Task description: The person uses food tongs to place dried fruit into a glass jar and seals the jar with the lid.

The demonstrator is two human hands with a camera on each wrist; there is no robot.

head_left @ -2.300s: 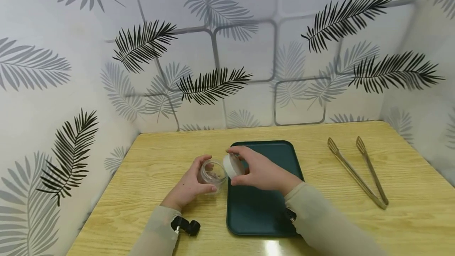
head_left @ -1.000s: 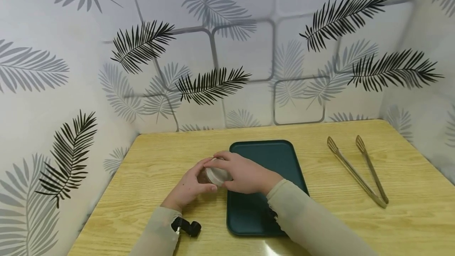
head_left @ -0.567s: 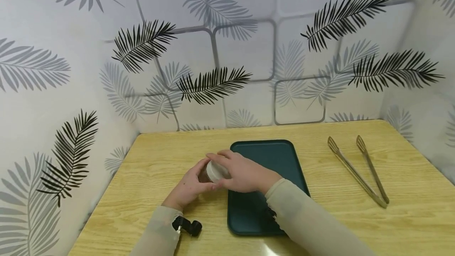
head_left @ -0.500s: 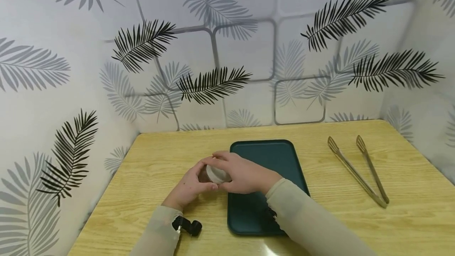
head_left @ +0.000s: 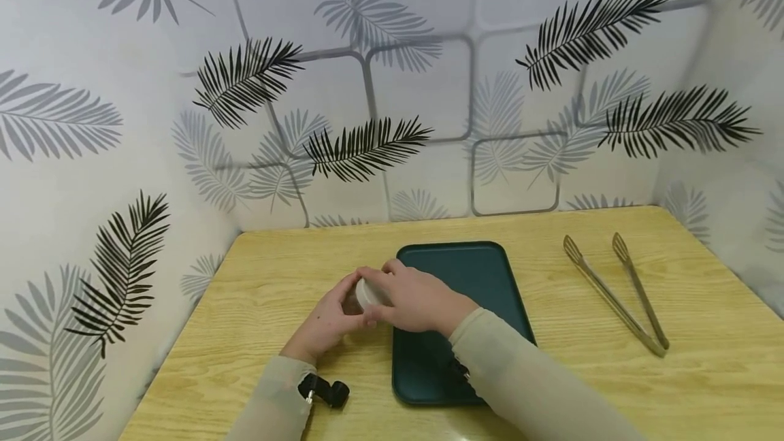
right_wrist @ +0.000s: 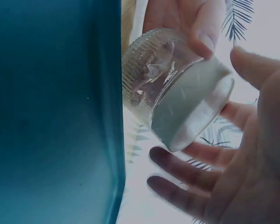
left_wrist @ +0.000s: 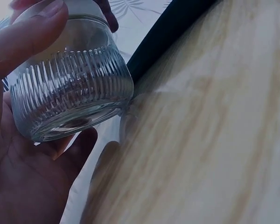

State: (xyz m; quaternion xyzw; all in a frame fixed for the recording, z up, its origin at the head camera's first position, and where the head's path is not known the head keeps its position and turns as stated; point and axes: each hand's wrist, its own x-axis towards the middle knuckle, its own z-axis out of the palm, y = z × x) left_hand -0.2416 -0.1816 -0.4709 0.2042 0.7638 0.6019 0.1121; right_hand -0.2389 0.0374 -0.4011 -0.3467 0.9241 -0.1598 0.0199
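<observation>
My left hand (head_left: 324,324) grips a small ribbed glass jar (left_wrist: 74,84), thumb on one side and fingers on the other. A white lid (right_wrist: 189,105) sits on the jar's mouth, its rim facing my right hand (head_left: 422,298). The right fingers and thumb curl around that lid; in the right wrist view the thumb's tip stands near the rim and two fingers hang loose below. The jar is tilted toward the right, just left of the dark green tray (head_left: 456,271). Small contents show through the glass, too unclear to name. Both hands hide most of the jar in the head view.
Metal tongs (head_left: 618,291) lie spread on the wooden table (head_left: 275,257), right of the tray. The right forearm crosses over the tray's lower part. A leaf-patterned wall (head_left: 429,189) closes off the back. A black camera mount (head_left: 324,390) sits on the left wrist.
The right hand has brought the lid left from beside the jar onto its mouth. Since then its fingers have shifted around the lid. The left hand has kept its hold, nearly still.
</observation>
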